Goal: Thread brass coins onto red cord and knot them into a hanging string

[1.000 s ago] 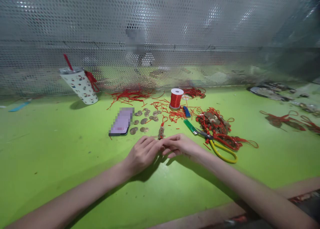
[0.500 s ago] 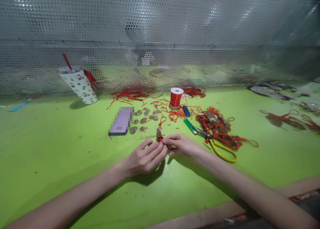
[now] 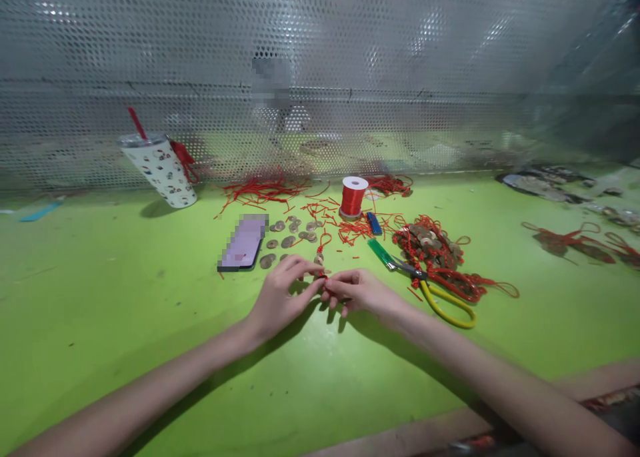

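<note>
Between my hands, over the green table point(image 3: 165, 350), is a red cord with coins point(image 3: 320, 258) strung on it, its knotted loop pointing away from me. My left hand point(image 3: 287, 294) pinches at the near end of the string, thumb and index finger by the red cord. Meeting it there, my right hand point(image 3: 353, 290) has its thumb and index finger closed on the same red cord. The fingers partly cover the coins and the knot. Loose brass coins point(image 3: 288, 242) lie just beyond my left hand.
A phone point(image 3: 244, 242) and a patterned tumbler point(image 3: 163, 174) stand or lie to the left. Farther back are a red cord spool point(image 3: 353, 198) and a blue lighter point(image 3: 373, 223). On the right, yellow-handled scissors point(image 3: 450, 304) and a green lighter point(image 3: 381, 254) adjoin finished coin strings point(image 3: 427, 240).
My left hand has turned and lifted its wrist, bringing thumb and index finger to the cord and covering more coins. My right hand stays almost in place, its lower fingers spread slightly.
</note>
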Available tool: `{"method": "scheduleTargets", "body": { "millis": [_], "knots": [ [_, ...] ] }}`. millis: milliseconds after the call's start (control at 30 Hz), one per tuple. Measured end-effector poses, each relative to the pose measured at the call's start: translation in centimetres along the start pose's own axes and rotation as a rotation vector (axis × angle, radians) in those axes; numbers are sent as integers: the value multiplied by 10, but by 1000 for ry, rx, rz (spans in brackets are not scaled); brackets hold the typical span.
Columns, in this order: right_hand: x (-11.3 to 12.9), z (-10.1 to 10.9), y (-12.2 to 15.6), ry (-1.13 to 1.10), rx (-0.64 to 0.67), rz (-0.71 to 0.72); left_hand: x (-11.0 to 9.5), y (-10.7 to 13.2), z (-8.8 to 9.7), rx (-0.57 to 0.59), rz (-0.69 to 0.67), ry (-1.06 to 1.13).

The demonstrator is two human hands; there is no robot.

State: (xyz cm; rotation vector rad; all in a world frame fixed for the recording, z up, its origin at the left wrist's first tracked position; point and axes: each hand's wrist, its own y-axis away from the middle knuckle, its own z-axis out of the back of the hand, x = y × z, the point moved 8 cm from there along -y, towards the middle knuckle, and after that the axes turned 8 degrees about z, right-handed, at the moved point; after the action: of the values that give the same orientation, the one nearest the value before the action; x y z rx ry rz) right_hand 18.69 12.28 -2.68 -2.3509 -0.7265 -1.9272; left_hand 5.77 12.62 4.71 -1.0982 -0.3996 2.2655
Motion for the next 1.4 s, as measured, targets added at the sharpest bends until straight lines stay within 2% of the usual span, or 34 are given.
{"method": "scheduleTargets", "body": {
  "millis": [133,367,633,833,900,933,1000,1033,1100,1167,1267,1400],
  "knots": [
    [-1,0,0,12,-8,16,-4,1,-1,-17,-58,12],
    [1,0,0,-41,-17,50,-26,18,-2,-93,-429,-234],
    [0,4,0,-114,-53,84,-28,24,-7,-65,-507,-338],
    [-1,8,0,-156,-114,87,-37,36,-13,-58,-688,-457],
    [-1,8,0,-147,-114,99,-36,31,-8,-39,-587,-337],
    [1,8,0,-134,-111,113,-33,26,-4,-39,-473,-242],
    [5,7,0,-79,-105,158,-19,14,3,-25,-149,-25],
    [7,6,1,-35,-101,186,-7,10,0,24,72,64],
    [13,3,3,79,-96,249,12,15,-19,235,461,258],
    [18,0,5,207,-106,323,20,26,-39,401,717,471],
    [23,-4,10,347,-129,425,27,33,-49,400,896,679],
    [22,-9,12,390,-113,474,32,35,-48,302,959,808]
  ]
}}
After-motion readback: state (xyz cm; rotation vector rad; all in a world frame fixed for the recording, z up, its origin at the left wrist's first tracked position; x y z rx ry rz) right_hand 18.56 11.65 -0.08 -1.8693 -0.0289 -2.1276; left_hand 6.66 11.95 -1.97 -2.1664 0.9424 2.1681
